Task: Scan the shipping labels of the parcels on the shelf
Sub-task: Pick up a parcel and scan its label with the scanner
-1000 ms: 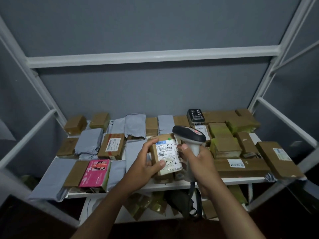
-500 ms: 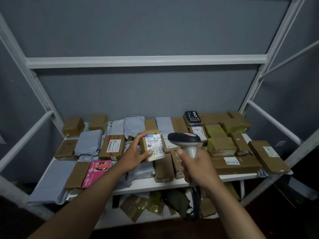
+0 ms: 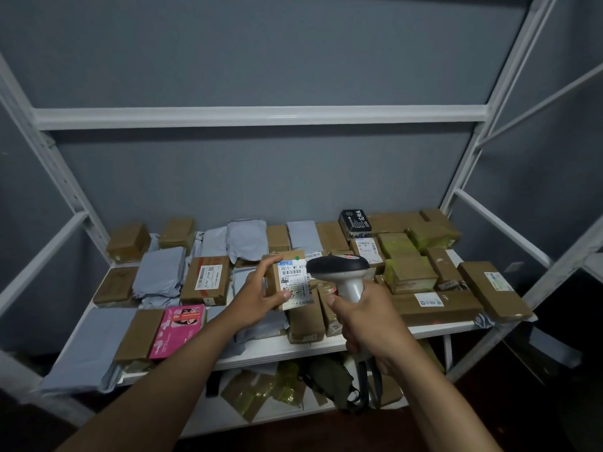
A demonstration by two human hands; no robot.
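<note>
White metal shelf (image 3: 326, 345) against a dull blue-grey wall (image 3: 261, 60), crowded with brown cardboard parcels (image 3: 204, 280) and grey plastic mailers (image 3: 160, 272). Left hand (image 3: 261, 293) gripping a small brown labelled box (image 3: 287, 278) above the shelf. Right hand (image 3: 362, 316) wrapped around a grey handheld barcode scanner (image 3: 342, 272), just beside the box.

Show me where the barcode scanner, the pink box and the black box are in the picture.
barcode scanner (image 3: 339, 267): head view, on its dark top housing.
pink box (image 3: 177, 331): head view, on the middle of its top face.
black box (image 3: 355, 220): head view, on its printed top face.
</note>
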